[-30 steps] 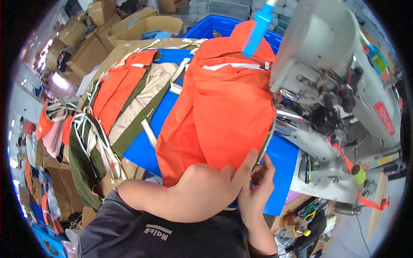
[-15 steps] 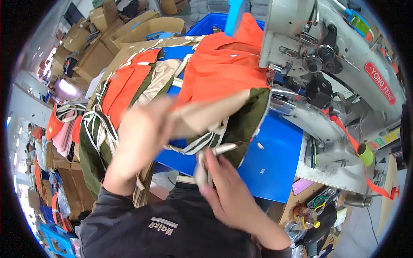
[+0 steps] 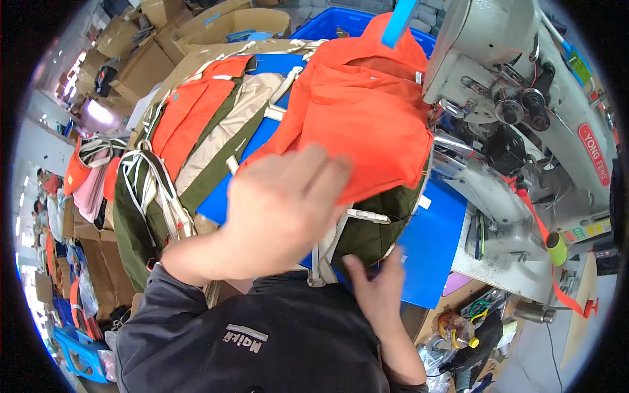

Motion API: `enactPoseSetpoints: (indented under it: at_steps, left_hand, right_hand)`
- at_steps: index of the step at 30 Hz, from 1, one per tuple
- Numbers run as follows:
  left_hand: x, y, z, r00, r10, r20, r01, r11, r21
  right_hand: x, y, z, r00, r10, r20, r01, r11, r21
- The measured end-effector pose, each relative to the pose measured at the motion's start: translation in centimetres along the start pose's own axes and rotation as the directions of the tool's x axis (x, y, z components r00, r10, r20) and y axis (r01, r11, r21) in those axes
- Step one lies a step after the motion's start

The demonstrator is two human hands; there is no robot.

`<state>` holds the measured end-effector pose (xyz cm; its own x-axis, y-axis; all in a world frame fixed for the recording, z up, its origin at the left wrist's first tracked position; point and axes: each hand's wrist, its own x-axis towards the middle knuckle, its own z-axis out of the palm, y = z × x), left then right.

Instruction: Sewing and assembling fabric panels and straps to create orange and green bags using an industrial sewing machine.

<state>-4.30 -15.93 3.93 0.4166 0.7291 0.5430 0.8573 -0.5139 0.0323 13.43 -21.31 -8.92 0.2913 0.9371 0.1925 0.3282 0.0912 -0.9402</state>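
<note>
An orange, beige and olive sewn fabric piece, perhaps a bag part, lies under the sewing machine head (image 3: 498, 92). Its orange panel (image 3: 360, 137) spreads over the top, and the olive panel (image 3: 373, 242) shows below, with a narrow white strap piece (image 3: 368, 216) on it. My left hand (image 3: 282, 206) is over the orange panel's near left edge, fingers curled and slightly blurred; what they hold, if anything, is hidden. At the olive panel's lower edge is my right hand (image 3: 380, 281), thumb and fingers apart. A cream strap (image 3: 321, 265) hangs between my hands.
More orange, beige and olive pieces (image 3: 196, 131) with white straps lie to the left. Under the work is a blue table surface (image 3: 432, 262). Cardboard boxes (image 3: 144, 65) and a blue crate (image 3: 334, 23) stand behind. A bottle (image 3: 455, 327) and tools sit at the lower right.
My left hand has moved right, and the orange panel now covers the beige part. The right hand has let go of the white strap piece and moved right and down to the olive edge.
</note>
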Motion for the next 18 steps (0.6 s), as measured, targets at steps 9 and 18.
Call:
enactPoseSetpoints:
  at_steps: [9,18]
  left_hand:
    - [-3.0,-1.3,5.4,0.985,0.094,0.143,-0.107,0.991,0.085]
    - [-2.6,1.7,0.5,0.945,0.123,0.303,-0.080,0.985,-0.151]
  right_hand:
    - [-0.4,-4.6,-4.3,0.722,-0.186,0.667,0.153,0.982,0.109]
    - [4.2,-5.1,-2.6,0.966,-0.255,0.032,0.256,0.942,-0.216]
